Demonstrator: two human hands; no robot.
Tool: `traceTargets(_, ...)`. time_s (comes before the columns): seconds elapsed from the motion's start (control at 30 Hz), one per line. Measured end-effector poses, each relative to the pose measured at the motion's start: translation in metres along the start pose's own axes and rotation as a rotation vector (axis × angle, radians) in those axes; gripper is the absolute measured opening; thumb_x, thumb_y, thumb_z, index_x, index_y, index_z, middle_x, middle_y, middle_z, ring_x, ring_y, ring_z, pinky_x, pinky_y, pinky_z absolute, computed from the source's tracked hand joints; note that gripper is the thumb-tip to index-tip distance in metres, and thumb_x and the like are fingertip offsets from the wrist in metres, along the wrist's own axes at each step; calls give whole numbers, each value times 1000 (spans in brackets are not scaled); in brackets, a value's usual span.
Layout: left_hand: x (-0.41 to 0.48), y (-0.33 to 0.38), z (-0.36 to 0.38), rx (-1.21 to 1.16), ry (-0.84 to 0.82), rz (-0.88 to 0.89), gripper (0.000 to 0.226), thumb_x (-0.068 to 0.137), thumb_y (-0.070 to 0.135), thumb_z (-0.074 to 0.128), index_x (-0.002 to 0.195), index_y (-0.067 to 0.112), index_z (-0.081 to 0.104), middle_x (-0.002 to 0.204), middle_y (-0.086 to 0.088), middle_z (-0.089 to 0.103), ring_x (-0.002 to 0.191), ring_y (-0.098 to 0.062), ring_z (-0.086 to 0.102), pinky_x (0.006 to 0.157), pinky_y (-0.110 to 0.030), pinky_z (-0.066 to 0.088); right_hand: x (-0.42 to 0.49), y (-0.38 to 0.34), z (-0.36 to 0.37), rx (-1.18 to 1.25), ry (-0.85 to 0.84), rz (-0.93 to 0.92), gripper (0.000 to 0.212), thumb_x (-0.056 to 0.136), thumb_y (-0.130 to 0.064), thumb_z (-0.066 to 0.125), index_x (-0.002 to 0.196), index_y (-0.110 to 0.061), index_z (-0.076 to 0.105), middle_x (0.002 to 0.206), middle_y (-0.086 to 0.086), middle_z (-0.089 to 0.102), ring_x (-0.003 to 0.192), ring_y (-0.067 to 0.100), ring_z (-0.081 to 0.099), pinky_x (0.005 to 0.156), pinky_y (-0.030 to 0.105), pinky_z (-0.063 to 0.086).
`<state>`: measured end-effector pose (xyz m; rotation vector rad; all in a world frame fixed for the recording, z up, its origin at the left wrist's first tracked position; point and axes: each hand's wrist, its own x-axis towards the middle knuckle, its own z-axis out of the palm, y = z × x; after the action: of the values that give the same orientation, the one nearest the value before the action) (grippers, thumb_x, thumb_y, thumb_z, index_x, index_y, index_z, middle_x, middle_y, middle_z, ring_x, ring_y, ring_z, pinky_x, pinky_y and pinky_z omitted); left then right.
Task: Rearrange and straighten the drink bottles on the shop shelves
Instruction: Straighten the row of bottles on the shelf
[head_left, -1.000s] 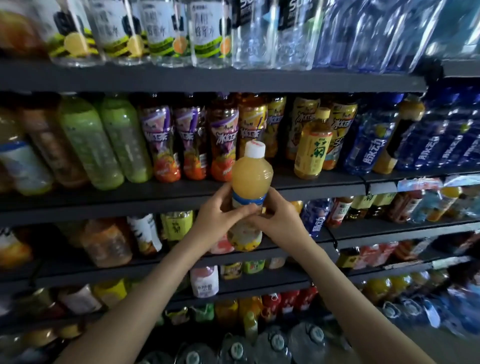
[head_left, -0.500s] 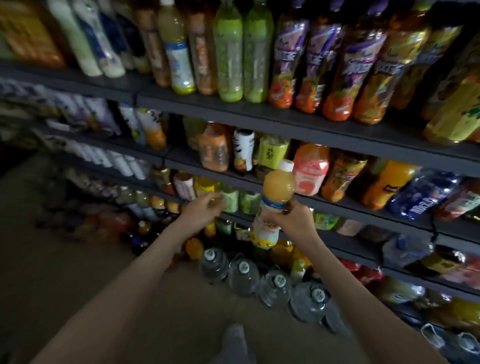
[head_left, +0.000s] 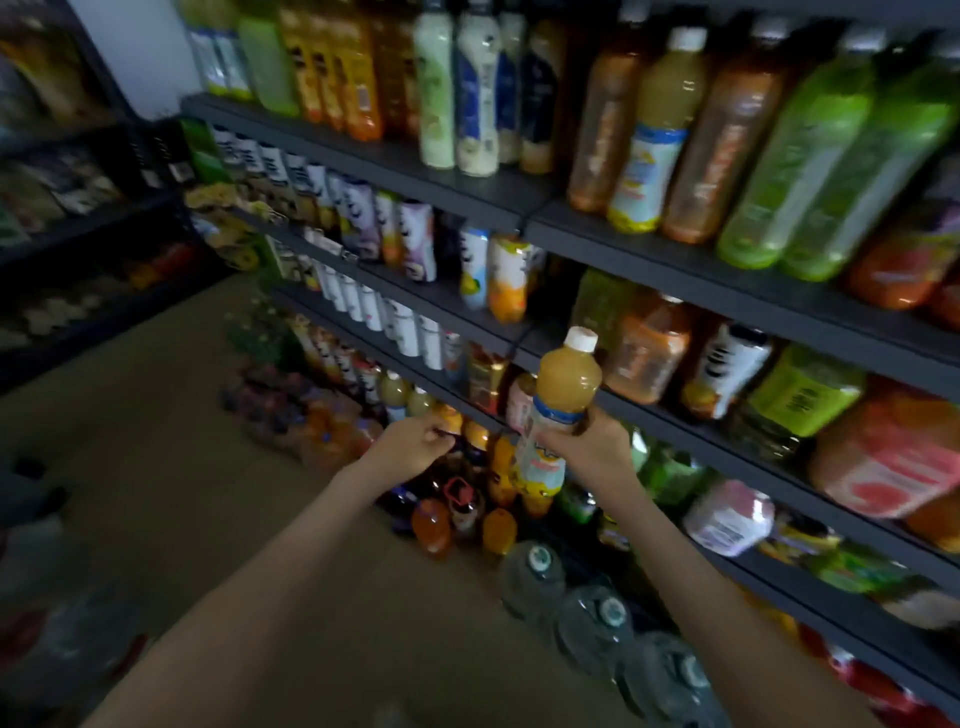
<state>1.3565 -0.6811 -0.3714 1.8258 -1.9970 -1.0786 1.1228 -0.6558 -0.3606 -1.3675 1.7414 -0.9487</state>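
Juice bottle held clear of the shelf in the right hand, with the left hand beside it.

The view has swung left since half a second ago and now takes in more floor and the aisle corner. As then, the left hand (head_left: 415, 449) is off the bottle, its fingers curled in front of a lower shelf; whether it pinches anything cannot be told. Just right of it, the clear plastic bottle of cloudy orange juice with a white cap (head_left: 563, 387) hangs in the air before the dark grey metal shelves (head_left: 649, 260). Its cap is up and its long axis is near vertical, leaning slightly right. The right hand (head_left: 589, 449) grips its labelled lower half. The shelves hold rows of upright drink bottles, and large clear water jugs (head_left: 592, 623) stand on the floor.
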Motion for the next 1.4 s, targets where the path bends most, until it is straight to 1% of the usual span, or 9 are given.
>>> traceTargets(0.2, 44, -89, -122, 187, 10, 10, 29, 98, 26, 48, 122, 12, 55, 104, -8, 65, 103, -29, 59, 76, -31, 43, 66, -84, 116, -6, 37, -22, 33, 73, -24, 77, 99, -16, 58, 83, -7, 61, 77, 8, 58, 61, 19, 44)
traceTargets(0.47, 122, -169, -241, 367, 11, -7, 40, 99, 32, 44, 135, 14, 46, 117, -5, 63, 99, -21, 61, 81, -38, 53, 161, -179, 229, 7, 15, -101, 36, 74, -19, 76, 103, -10, 57, 89, 0, 60, 83, 15, 57, 75, 37, 52)
traceTargets(0.67, 209, -218, -325, 454, 52, 28, 28, 101, 25, 41, 122, 9, 51, 111, -7, 61, 89, -22, 59, 66, -33, 46, 261, -240, 317, 56, -42, -195, 43, 73, -23, 78, 111, -12, 59, 96, -3, 64, 89, 13, 60, 76, 27, 49)
traceTargets(0.73, 238, -230, -362, 506, 57, 16, 28, 100, 24, 42, 122, 9, 52, 111, -10, 62, 91, -25, 61, 71, -37, 50, 294, -267, 345, 83, -61, -229, 43, 74, -25, 78, 111, -16, 59, 97, -5, 64, 89, 12, 61, 78, 27, 52)
traceTargets(0.83, 279, -243, -424, 555, 97, -2, 33, 99, 28, 46, 129, 15, 48, 120, -7, 59, 99, -22, 60, 76, -34, 53, 333, -314, 381, 128, -102, -294, 36, 78, -23, 76, 107, -22, 56, 88, -16, 61, 78, 0, 58, 66, 10, 47)
traceTargets(1.03, 336, -253, -523, 418, 303, 164, 41, 94, 30, 52, 133, 21, 44, 119, -2, 59, 100, -19, 59, 80, -40, 53, 383, -396, 429, 175, -93, -376, 41, 77, -24, 77, 113, -25, 57, 94, -17, 62, 84, -5, 59, 72, 11, 46)
traceTargets(1.13, 370, -261, -565, 215, 403, 318, 42, 93, 28, 55, 134, 23, 47, 118, 3, 61, 98, -15, 61, 81, -34, 53, 403, -427, 450, 192, -7, -411, 42, 74, -20, 80, 107, -30, 55, 90, -28, 59, 80, -17, 57, 67, 4, 45)
traceTargets(1.27, 421, -276, -612, 91, 532, 483, 40, 93, 19, 54, 133, 16, 47, 120, -3, 61, 107, -17, 59, 83, -25, 46, 433, -467, 489, 255, 313, -409, 38, 71, -19, 82, 102, -19, 60, 82, -23, 62, 72, -16, 58, 60, 5, 45)
traceTargets(1.4, 462, -282, -651, 40, 565, 597, 48, 94, 21, 54, 139, 19, 39, 131, -5, 52, 114, -21, 54, 88, -33, 47, 471, -504, 522, 289, 542, -340, 44, 74, -19, 80, 113, -16, 58, 89, -17, 63, 82, -7, 61, 67, 8, 46)
